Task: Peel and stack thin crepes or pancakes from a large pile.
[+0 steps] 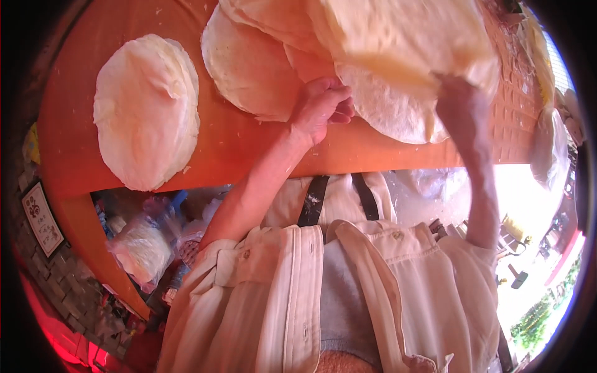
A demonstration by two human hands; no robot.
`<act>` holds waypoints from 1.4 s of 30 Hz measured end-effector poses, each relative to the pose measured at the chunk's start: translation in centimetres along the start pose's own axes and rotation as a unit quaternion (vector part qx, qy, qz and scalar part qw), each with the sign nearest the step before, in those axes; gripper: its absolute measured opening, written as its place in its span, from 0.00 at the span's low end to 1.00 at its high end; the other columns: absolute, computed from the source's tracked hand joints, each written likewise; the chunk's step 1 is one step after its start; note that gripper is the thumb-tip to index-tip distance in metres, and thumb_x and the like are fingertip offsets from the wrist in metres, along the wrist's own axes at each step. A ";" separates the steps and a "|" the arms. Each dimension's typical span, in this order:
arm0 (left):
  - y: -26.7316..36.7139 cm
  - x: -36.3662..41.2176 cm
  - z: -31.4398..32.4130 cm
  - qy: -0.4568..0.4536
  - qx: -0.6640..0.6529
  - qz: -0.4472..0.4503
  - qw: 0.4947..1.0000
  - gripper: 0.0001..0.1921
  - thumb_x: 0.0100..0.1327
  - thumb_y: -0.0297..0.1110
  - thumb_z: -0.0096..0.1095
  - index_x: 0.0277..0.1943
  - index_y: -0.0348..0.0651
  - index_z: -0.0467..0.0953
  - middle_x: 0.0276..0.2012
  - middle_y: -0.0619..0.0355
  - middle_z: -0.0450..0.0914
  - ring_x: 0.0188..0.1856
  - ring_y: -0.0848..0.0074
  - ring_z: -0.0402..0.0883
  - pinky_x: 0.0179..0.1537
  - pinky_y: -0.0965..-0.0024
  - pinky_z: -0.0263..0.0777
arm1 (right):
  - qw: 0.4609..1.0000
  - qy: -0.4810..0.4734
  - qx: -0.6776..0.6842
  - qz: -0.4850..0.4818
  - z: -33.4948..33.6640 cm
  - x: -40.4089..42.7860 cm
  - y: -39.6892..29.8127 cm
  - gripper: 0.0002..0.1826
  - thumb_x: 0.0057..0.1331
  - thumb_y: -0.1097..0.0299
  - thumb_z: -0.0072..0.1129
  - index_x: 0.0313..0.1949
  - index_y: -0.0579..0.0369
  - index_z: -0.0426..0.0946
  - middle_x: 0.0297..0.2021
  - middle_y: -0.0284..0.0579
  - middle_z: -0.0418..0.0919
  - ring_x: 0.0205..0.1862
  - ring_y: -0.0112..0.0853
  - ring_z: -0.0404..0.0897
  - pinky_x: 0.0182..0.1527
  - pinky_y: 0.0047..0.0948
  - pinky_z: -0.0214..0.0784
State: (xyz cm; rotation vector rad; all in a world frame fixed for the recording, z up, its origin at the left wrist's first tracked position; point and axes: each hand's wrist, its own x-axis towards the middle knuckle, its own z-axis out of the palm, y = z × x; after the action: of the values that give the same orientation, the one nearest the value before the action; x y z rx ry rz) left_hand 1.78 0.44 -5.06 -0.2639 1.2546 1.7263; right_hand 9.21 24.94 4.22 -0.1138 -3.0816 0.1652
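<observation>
Large thin sheets that look like flatbread lie on an orange-covered table. My right hand, blurred, grips the near edge of a raised sheet, which bends over other sheets at the top of the view. Under it lies a pale round sheet, its rim near the table's front edge. My left hand has curled fingers beside that sheet's left rim; whether they pinch anything is hidden. Left of this hand, more overlapping flatbreads are spread out.
A separate flatbread stack rests at the table's left. Below the tabletop are a plastic bag with pale contents and a light cloth bag with dark straps. A framed sign bearing writing stands at left. Clear plastic hangs at right.
</observation>
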 end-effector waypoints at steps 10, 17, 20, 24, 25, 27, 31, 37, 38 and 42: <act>-0.3 -1.1 2.5 -0.112 -0.071 -0.053 0.990 0.12 0.66 0.38 0.58 0.45 0.40 0.73 0.37 0.56 0.81 0.22 0.75 0.79 0.14 0.81 0.61 | 0.996 0.016 0.088 0.012 5.1 -6.7 0.3 0.22 0.47 0.82 0.57 0.44 0.53 0.79 0.41 0.43 0.80 0.44 0.40 0.78 0.43 0.35 0.74; -0.5 -0.3 3.2 -0.170 -0.093 -0.031 0.981 0.14 0.67 0.42 0.58 0.46 0.41 0.73 0.40 0.58 0.81 0.23 0.75 0.80 0.15 0.82 0.59 | 0.994 -0.008 0.113 0.006 4.2 -7.3 -1.5 0.25 0.50 0.76 0.61 0.52 0.56 0.74 0.47 0.49 0.78 0.49 0.45 0.75 0.51 0.39 0.70; -1.1 -0.5 2.8 -0.171 -0.077 0.001 0.982 0.15 0.68 0.42 0.57 0.49 0.40 0.73 0.43 0.57 0.81 0.31 0.75 0.82 0.23 0.79 0.70 | 0.990 -0.016 0.142 0.010 3.5 -6.6 -2.3 0.23 0.57 0.68 0.62 0.53 0.59 0.73 0.49 0.53 0.77 0.49 0.49 0.74 0.52 0.41 0.69; -1.3 -0.5 4.1 -0.115 -0.063 0.071 0.989 0.16 0.69 0.40 0.55 0.53 0.39 0.72 0.45 0.57 0.81 0.42 0.74 0.82 0.38 0.73 0.78 | 0.988 -0.021 0.154 0.011 3.3 -6.6 -3.0 0.26 0.61 0.55 0.61 0.53 0.61 0.74 0.48 0.56 0.76 0.49 0.49 0.75 0.51 0.42 0.70; -1.3 -0.4 4.1 -0.113 -0.083 0.079 0.987 0.17 0.69 0.40 0.55 0.54 0.38 0.72 0.46 0.57 0.81 0.45 0.73 0.81 0.43 0.70 0.78 | 0.988 -0.019 0.153 0.025 3.3 -6.6 -3.1 0.26 0.61 0.55 0.62 0.53 0.61 0.74 0.48 0.56 0.77 0.50 0.49 0.76 0.50 0.42 0.70; -1.2 -0.2 3.8 -0.110 -0.102 0.087 0.985 0.17 0.69 0.39 0.55 0.55 0.38 0.71 0.47 0.57 0.80 0.49 0.72 0.80 0.49 0.67 0.77 | 0.983 -0.003 0.180 0.036 2.7 -5.5 -3.6 0.24 0.61 0.56 0.62 0.51 0.61 0.76 0.46 0.56 0.78 0.48 0.49 0.77 0.50 0.41 0.70; -0.3 0.6 2.7 -0.106 -0.169 0.085 0.976 0.15 0.70 0.37 0.54 0.54 0.39 0.73 0.48 0.56 0.79 0.49 0.73 0.80 0.49 0.66 0.78 | 0.954 0.015 0.286 0.089 3.5 -4.7 -4.0 0.20 0.60 0.59 0.63 0.46 0.61 0.80 0.42 0.56 0.80 0.45 0.49 0.79 0.49 0.39 0.71; -0.2 0.7 2.5 -0.104 -0.205 0.099 0.968 0.13 0.70 0.37 0.55 0.51 0.38 0.74 0.44 0.56 0.80 0.45 0.72 0.81 0.46 0.66 0.80 | 0.947 0.158 0.245 0.134 2.9 -4.0 -3.8 0.07 0.65 0.74 0.56 0.28 0.61 0.75 0.24 0.47 0.78 0.22 0.37 0.78 0.26 0.32 0.70; -0.1 0.8 2.5 -0.101 -0.184 0.101 0.973 0.13 0.69 0.36 0.55 0.51 0.38 0.74 0.45 0.55 0.80 0.45 0.72 0.82 0.46 0.65 0.80 | 0.952 0.208 0.197 0.105 2.7 -3.7 -3.5 0.07 0.65 0.74 0.57 0.29 0.61 0.75 0.24 0.48 0.78 0.22 0.37 0.78 0.26 0.32 0.70; -0.4 1.3 1.9 -0.128 -0.197 0.088 0.968 0.13 0.69 0.33 0.55 0.51 0.36 0.74 0.45 0.54 0.80 0.45 0.71 0.82 0.48 0.64 0.80 | 0.965 0.159 0.192 0.085 4.3 -5.3 -4.1 0.06 0.64 0.73 0.58 0.30 0.59 0.74 0.25 0.49 0.78 0.27 0.43 0.78 0.28 0.34 0.71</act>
State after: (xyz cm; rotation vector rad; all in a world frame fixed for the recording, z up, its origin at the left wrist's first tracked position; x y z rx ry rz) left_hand 2.01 2.71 -5.28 -0.1556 0.7596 2.0855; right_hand 13.91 19.98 0.11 -0.3489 -2.6595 0.6740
